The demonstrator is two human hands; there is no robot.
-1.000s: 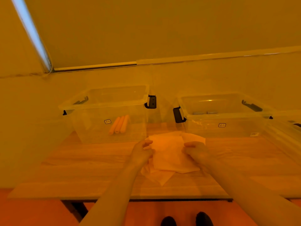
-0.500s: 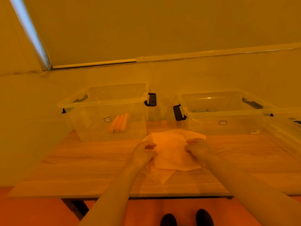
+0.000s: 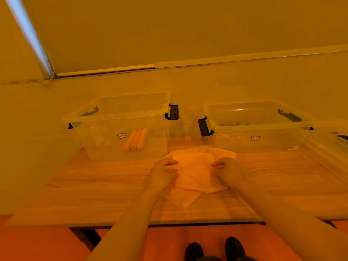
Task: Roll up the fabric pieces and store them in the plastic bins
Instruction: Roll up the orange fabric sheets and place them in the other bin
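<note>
A loose pile of pale fabric pieces (image 3: 194,172) lies on the wooden table (image 3: 94,185) in front of two clear plastic bins. My left hand (image 3: 162,173) is curled on the left edge of the top piece. My right hand (image 3: 227,171) pinches its right edge. The top piece lies flat between them. The left bin (image 3: 116,117) holds three rolled fabric pieces (image 3: 135,138) side by side. The right bin (image 3: 263,127) shows something small and dark at its back that I cannot make out.
Part of a third clear bin (image 3: 331,140) stands at the right edge of the table. Black latches hang on the bins' ends. A wall rises right behind the bins. My shoes (image 3: 194,251) show below the table's near edge.
Both hands stay at the sides of the top fabric piece. Their fingers have shifted slightly along its edges.
</note>
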